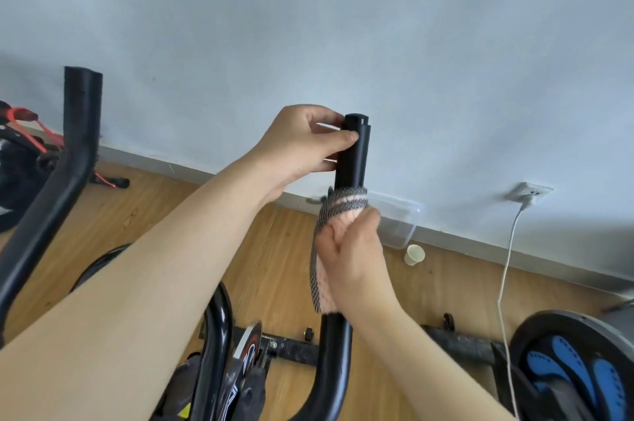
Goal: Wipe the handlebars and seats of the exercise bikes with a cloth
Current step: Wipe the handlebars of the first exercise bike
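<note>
The left hand (302,142) reached across to the upright right-hand end of the handlebar (353,154), and its grip was closed round the black tube just under the cap, thumb on the near side and fingers curled behind. Directly below it, the right hand (355,255) held the cloth (344,202), a pink and grey mesh-patterned rag, wrapped round the same tube. That grip was pressed tight on the cloth, with a loose tail of it hanging down the left side of the bar. The two hands were near each other but not touching, with a short bare stretch of tube between them. The other end of the handlebar (81,118) rose at the left, well apart, with nothing on it. Beneath the arms the bike's frame and wheel (247,348) showed over a wooden floor (137,211). By the pale wall (343,25) sat a clear plastic box (403,223) with a paper cup (414,254) just beside it. A white cable (506,269) ran down from a wall socket (530,192) towards a machine with blue foot pads (576,369) at the lower right. A black and red bike (20,146) stood at the far left.
</note>
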